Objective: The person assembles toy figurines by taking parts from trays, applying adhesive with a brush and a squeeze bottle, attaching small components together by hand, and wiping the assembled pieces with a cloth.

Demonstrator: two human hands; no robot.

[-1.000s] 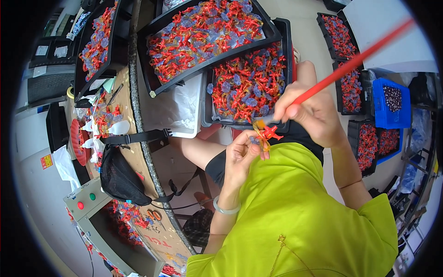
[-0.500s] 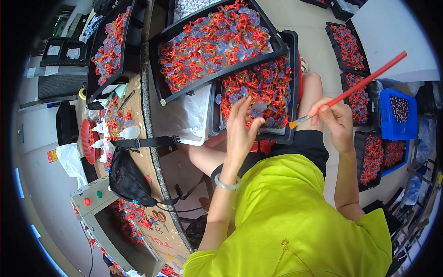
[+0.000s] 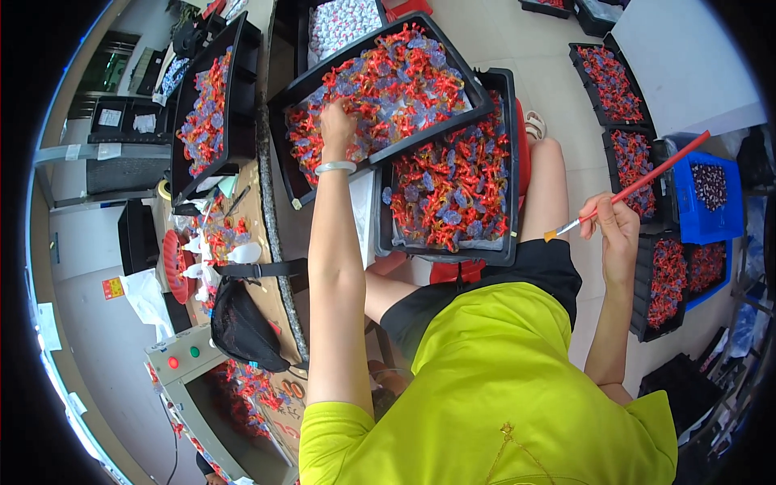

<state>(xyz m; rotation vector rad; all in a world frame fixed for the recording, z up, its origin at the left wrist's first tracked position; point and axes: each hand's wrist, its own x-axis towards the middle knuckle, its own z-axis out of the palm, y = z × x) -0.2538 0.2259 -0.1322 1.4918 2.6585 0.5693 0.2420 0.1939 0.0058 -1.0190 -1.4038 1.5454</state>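
Observation:
My left hand (image 3: 337,128) reaches into the upper black tray (image 3: 432,133), its fingers curled down among small red, amber and clear-purple plastic figures (image 3: 388,89). Whatever they grip is hidden in the pile. Out to the right, my right hand (image 3: 614,226) holds a red-handled paintbrush (image 3: 659,168) between thumb and fingers, its yellowish bristles pointing left above my thigh. Under the upper tray's near edge, a lower black tray (image 3: 512,218) in front of my lap bears more such figures.
On the workbench (image 3: 267,218) at left are another black tray (image 3: 242,97), white bottles (image 3: 244,253), a black mesh bag (image 3: 242,323) and a grey machine (image 3: 182,356) with red and green buttons. Filled trays (image 3: 667,283) and a blue crate (image 3: 703,198) line the right.
My left hand has left the lower tray and moved up and left into the upper tray's pile. The paintbrush has shifted slightly right and down with my right hand.

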